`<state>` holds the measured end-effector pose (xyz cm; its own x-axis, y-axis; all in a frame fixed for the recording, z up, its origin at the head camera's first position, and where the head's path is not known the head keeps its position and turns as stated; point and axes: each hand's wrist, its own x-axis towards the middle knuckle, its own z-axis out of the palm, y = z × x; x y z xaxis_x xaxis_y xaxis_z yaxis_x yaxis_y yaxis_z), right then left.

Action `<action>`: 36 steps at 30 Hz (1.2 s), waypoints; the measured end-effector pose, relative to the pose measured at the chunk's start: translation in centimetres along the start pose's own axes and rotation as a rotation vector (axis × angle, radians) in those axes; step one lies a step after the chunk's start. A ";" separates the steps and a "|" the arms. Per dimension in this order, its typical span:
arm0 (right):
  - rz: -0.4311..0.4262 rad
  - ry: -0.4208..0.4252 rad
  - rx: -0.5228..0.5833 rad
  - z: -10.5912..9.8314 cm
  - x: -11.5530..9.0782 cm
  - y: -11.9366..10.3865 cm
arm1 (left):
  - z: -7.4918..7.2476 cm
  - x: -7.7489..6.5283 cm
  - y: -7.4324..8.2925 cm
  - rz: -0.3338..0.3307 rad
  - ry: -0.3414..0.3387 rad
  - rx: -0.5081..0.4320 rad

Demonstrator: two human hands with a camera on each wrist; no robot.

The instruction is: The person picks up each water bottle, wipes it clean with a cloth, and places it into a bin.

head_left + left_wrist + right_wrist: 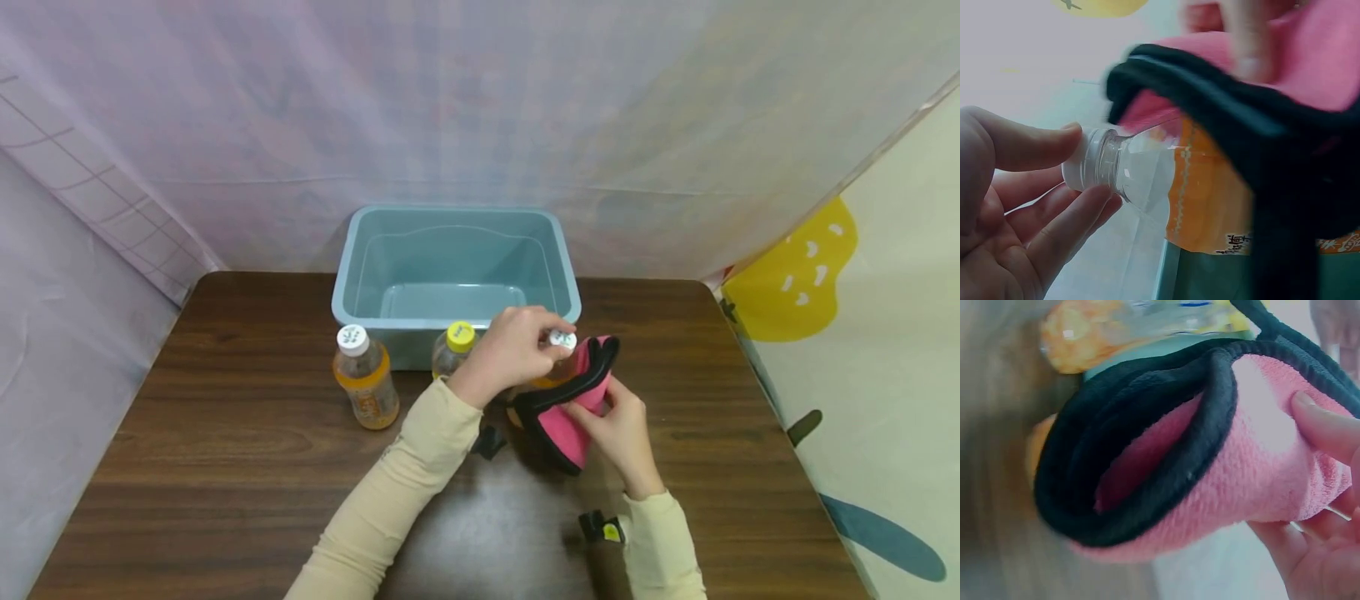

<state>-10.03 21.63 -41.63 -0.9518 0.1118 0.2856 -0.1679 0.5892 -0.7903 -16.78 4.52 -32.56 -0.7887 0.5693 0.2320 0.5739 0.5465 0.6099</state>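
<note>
My left hand (517,346) pinches the white cap (1085,159) of a clear plastic bottle (1204,194) with an orange label. Folded against that bottle is a pink fuzzy cloth (566,429) with thick black edging, which hides much of the bottle's body. The right hand (618,429) grips the cloth, thumb on one face and fingers behind it. In the right wrist view the cloth bends into an open loop, its black border (1210,444) toward the camera. Whether the bottle's base touches the table cannot be seen.
A blue-grey plastic bin (455,323) stands at the table's back edge. In front of it are a white-capped bottle (367,387) with an orange label and a yellow-capped bottle (460,337), partly hidden by the left arm. The wooden table (247,400) meets hanging curtains behind.
</note>
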 end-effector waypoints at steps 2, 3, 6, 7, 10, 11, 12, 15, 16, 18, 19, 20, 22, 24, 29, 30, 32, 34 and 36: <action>-0.008 -0.003 -0.014 -0.5 0.3 -1.0 | 0.0 0.0 0.0 0.006 0.008 0.003; -0.017 -0.002 -0.024 -0.7 0.4 -1.4 | 0.0 0.0 -0.1 0.007 0.011 0.004; -0.044 0.018 -0.057 -1.0 0.8 -2.4 | 0.0 0.1 -0.1 0.016 0.022 0.011; -0.053 0.027 -0.066 -1.0 0.9 -2.7 | 0.0 0.1 -0.1 0.016 0.025 0.010; -0.044 0.043 -0.079 -0.9 1.0 -3.0 | 0.0 0.1 -0.1 0.019 0.029 0.010; -0.028 0.042 -0.076 -0.8 0.9 -2.9 | 0.0 0.2 -0.1 0.019 0.028 0.010; -0.009 0.041 -0.071 -0.7 0.8 -2.8 | 0.0 0.2 -0.1 0.018 0.026 0.011; 0.044 0.042 -0.056 -0.4 0.4 -2.1 | 0.0 0.2 -0.1 0.009 0.014 0.011; 0.052 0.045 -0.047 -0.3 0.3 -1.7 | 0.0 0.2 -0.1 0.006 0.010 0.010; 0.053 0.055 -0.041 0.2 0.0 -0.9 | 0.0 0.2 0.0 0.000 0.006 0.010; 0.047 0.060 -0.040 0.5 -0.1 -0.4 | 0.0 0.2 0.0 -0.004 0.003 0.008; 0.041 0.060 -0.039 0.8 -0.3 0.1 | 0.0 0.1 0.0 -0.007 0.002 0.008; 0.026 0.057 -0.043 1.5 -0.5 1.0 | 0.0 0.1 0.0 -0.012 0.000 0.006; 0.012 0.048 -0.051 2.0 -0.7 2.0 | 0.0 0.1 0.0 -0.011 0.003 0.012; 0.024 0.012 -0.072 3.1 -1.1 3.9 | 0.1 0.1 0.1 -0.001 0.005 0.014; 0.033 0.005 -0.079 3.3 -1.2 4.3 | 0.1 0.1 0.1 0.001 0.005 0.015; 0.046 0.003 -0.089 3.6 -1.4 4.8 | 0.0 0.0 0.1 -0.002 0.002 0.019; 0.050 0.010 -0.093 3.8 -1.5 5.1 | 0.0 0.0 0.2 0.001 0.002 0.026; 0.048 0.017 -0.094 3.9 -1.5 5.2 | 0.0 0.0 0.2 0.001 -0.001 0.028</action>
<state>-10.42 21.38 -48.28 -0.9534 0.1549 0.2589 -0.0969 0.6555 -0.7489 -16.71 4.62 -32.42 -0.7881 0.5701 0.2320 0.5804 0.5628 0.5886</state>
